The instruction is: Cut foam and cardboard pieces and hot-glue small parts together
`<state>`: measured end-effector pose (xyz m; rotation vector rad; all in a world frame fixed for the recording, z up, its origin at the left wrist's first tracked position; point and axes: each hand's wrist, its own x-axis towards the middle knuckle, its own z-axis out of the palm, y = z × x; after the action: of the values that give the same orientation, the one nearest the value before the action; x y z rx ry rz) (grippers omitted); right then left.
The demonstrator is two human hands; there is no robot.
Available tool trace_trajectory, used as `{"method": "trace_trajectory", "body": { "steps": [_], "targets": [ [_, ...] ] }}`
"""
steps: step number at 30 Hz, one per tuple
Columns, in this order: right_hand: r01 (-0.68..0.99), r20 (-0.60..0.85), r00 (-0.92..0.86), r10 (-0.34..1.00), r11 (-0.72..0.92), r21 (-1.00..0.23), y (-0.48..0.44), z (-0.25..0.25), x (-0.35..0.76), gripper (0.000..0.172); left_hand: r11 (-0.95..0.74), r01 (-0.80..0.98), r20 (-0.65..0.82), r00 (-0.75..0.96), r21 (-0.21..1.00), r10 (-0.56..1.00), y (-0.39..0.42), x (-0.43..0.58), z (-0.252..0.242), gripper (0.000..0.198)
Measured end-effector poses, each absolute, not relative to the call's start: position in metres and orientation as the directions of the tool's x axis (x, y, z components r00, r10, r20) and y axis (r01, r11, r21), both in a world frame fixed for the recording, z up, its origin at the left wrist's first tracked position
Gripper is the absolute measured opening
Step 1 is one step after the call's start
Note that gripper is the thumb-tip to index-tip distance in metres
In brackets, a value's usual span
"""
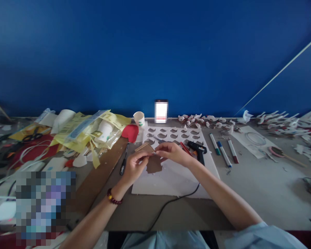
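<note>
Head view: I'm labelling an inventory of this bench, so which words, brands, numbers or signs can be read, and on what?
No text reads clearly enough to quote.
Yellow plastic packaging: printed lettering, too blurred to read.
Paper cup: small green mark, too small to make out.
Upright screen by the blue wall: pixelated, unreadable.

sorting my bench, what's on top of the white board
On the white board: a glue gun, a red item and rows of curved shapes. Brown card lies on or just above it. What's beneath the card, left hand and right hand is covered.
</note>
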<state>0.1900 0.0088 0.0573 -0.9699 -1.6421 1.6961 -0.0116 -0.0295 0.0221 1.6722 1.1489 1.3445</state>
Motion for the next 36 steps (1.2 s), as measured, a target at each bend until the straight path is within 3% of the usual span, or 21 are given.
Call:
{"method": "trace_trajectory", "body": {
  "steps": [4,8,15,26,36],
  "targets": [
    [0.123,-0.105,-0.55,0.828,-0.044,-0.991,0.01,0.049,0.189,0.026,-0.376,0.235,0.36,0.109,0.896,0.926,-0.031,-0.011,0.022,0.017],
    [0.162,-0.048,-0.526,0.849,0.045,-0.986,0.009,0.049,0.189,0.023,-0.288,0.138,0.275,0.11,0.947,0.955,-0.032,-0.009,0.022,0.037],
    [0.278,0.061,-0.481,0.874,0.218,-0.935,0.004,0.052,0.186,0.017,-0.175,0.173,0.176,0.007,0.969,0.984,-0.026,-0.01,0.012,0.028],
    [0.313,0.026,-0.503,0.864,0.21,-0.926,0.002,0.057,0.185,0.021,-0.144,0.173,0.153,-0.037,0.974,0.988,-0.025,-0.01,0.007,0.028],
    [0.233,-0.04,-0.474,0.88,0.081,-0.969,0.005,0.047,0.182,0.023,-0.131,0.142,0.135,-0.019,0.981,0.991,-0.028,-0.005,0.023,0.026]
  ]
}}
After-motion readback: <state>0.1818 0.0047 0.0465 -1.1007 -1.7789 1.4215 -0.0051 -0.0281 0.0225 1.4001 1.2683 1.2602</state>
